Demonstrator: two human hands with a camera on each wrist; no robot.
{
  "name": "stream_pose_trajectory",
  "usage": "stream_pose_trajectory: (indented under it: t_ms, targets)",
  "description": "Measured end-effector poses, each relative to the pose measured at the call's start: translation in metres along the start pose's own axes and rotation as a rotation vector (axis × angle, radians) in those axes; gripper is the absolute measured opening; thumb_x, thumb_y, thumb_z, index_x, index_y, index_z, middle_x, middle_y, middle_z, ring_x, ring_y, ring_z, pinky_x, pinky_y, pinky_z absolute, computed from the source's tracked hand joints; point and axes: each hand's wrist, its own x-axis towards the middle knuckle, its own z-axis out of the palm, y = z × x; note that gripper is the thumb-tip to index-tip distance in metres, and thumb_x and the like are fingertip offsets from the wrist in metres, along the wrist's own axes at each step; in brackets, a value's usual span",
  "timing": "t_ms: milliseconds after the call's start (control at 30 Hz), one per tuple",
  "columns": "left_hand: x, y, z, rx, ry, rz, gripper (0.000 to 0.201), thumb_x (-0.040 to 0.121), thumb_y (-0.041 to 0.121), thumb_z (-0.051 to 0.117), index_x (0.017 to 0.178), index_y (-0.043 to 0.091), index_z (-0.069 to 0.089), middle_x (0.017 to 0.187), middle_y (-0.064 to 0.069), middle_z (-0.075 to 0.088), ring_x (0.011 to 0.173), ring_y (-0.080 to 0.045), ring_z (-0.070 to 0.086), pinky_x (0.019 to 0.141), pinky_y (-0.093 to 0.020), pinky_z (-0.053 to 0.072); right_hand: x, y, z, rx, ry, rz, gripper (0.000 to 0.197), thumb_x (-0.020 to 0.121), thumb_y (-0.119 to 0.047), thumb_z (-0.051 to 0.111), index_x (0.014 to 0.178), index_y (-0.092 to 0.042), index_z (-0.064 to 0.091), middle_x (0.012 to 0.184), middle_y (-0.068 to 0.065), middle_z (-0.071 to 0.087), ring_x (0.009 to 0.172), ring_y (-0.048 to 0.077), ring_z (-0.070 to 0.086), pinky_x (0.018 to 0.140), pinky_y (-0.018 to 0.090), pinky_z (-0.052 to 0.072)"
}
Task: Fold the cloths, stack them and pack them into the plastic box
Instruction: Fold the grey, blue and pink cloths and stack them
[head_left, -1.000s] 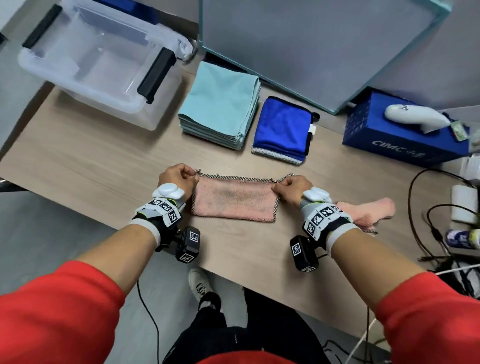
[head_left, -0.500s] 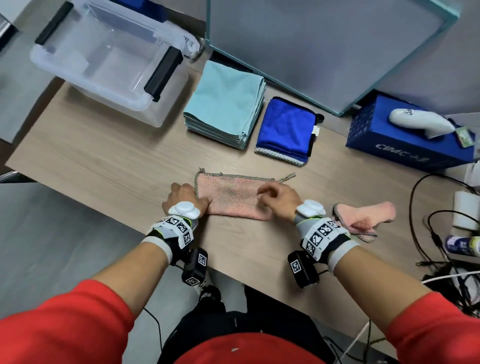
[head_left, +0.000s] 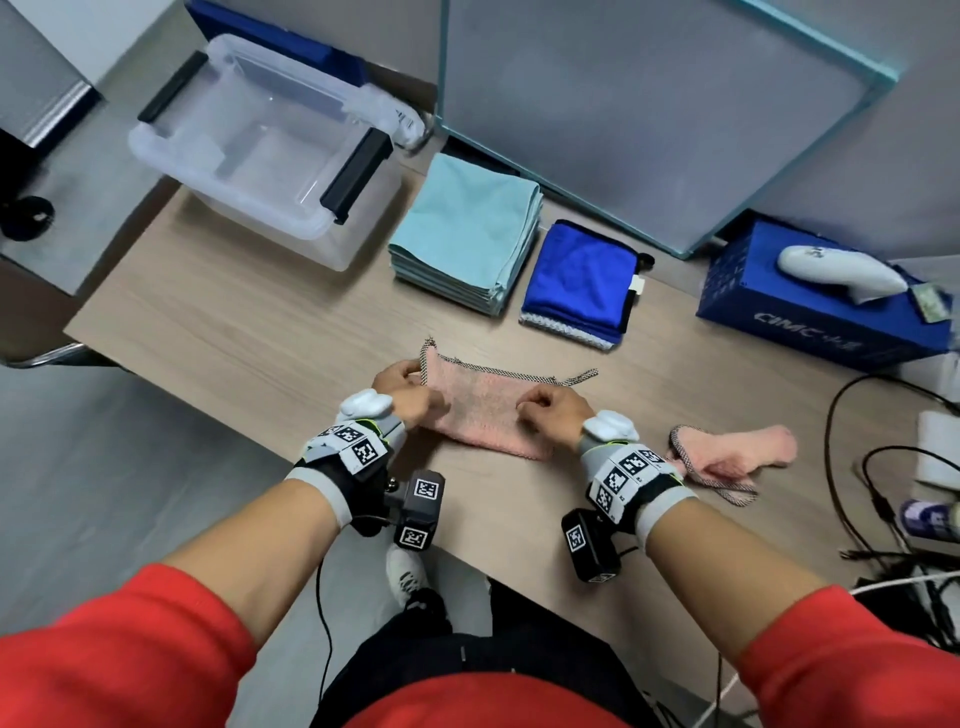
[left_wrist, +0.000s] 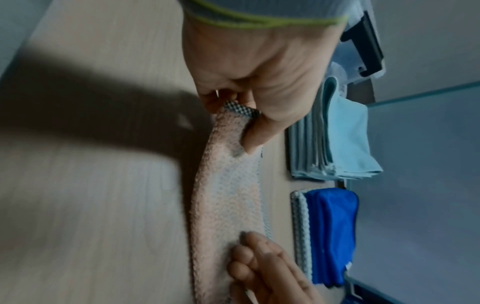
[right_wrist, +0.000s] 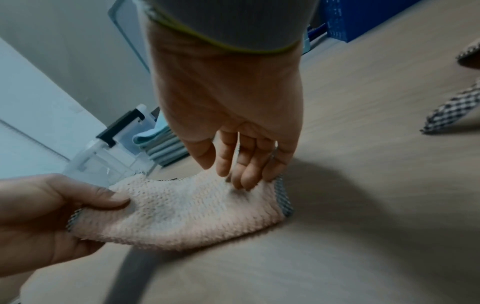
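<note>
A pink cloth (head_left: 483, 410) with a checked border lies folded in a long strip near the table's front edge. My left hand (head_left: 410, 395) pinches its left end (left_wrist: 233, 111) between thumb and fingers and holds that end raised off the table. My right hand (head_left: 550, 410) is on the strip's right part, fingertips (right_wrist: 244, 183) pressing down on the cloth (right_wrist: 187, 211), thumb free. A clear plastic box (head_left: 260, 150) with black handles stands empty at the far left. A teal cloth stack (head_left: 467, 228) and a folded blue cloth (head_left: 582, 280) lie behind.
A second pink cloth (head_left: 737, 452) lies crumpled to the right of my right wrist. A blue carton (head_left: 821, 312) with a white device (head_left: 841, 270) on it stands at the far right, with cables (head_left: 857, 467) in front. A grey panel (head_left: 649, 104) stands at the back.
My left hand left the far left corner, took the cloth's left end and lifted it. My right hand slid from the far right corner onto the strip's right part.
</note>
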Motion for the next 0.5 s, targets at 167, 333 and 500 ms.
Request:
stream_pose_trajectory:
  t_ms: [167,333,500]
  targets:
    - [-0.024,0.005,0.033,0.073,-0.209,0.087,0.039,0.073,0.003,0.077,0.111,0.003,0.068,0.075,0.003,0.066,0.064,-0.006,0.058,0.056,-0.008,0.042,-0.009,-0.024,0.005,0.486,-0.124,0.003,0.051,0.097,-0.055,0.042,0.092,-0.013,0.071,0.083,0.018,0.072,0.062,0.022,0.067,0.053,0.027,0.053]
    - [-0.033,0.015,0.052,0.058,-0.326,-0.081,0.030,0.095,0.017,0.044,0.087,0.003,0.069,0.072,-0.009,0.072,0.055,-0.015,0.063,0.039,-0.013,0.039,-0.008,-0.015,0.007,0.442,0.010,0.044,0.016,0.090,-0.030,0.064,0.083,-0.016,0.066,0.074,0.001,0.066,0.062,0.012,0.056,0.053,0.020,0.044]
    - [-0.012,0.000,0.042,0.155,-0.007,-0.060,0.008,0.080,0.008,0.061,0.073,0.013,0.063,0.065,-0.010,0.064,0.049,-0.019,0.054,0.040,-0.016,0.034,-0.001,0.014,-0.002,0.304,0.159,0.197,0.016,0.081,-0.007,0.063,0.069,-0.017,0.060,0.073,0.006,0.065,0.053,0.020,0.057,0.059,0.035,0.054]
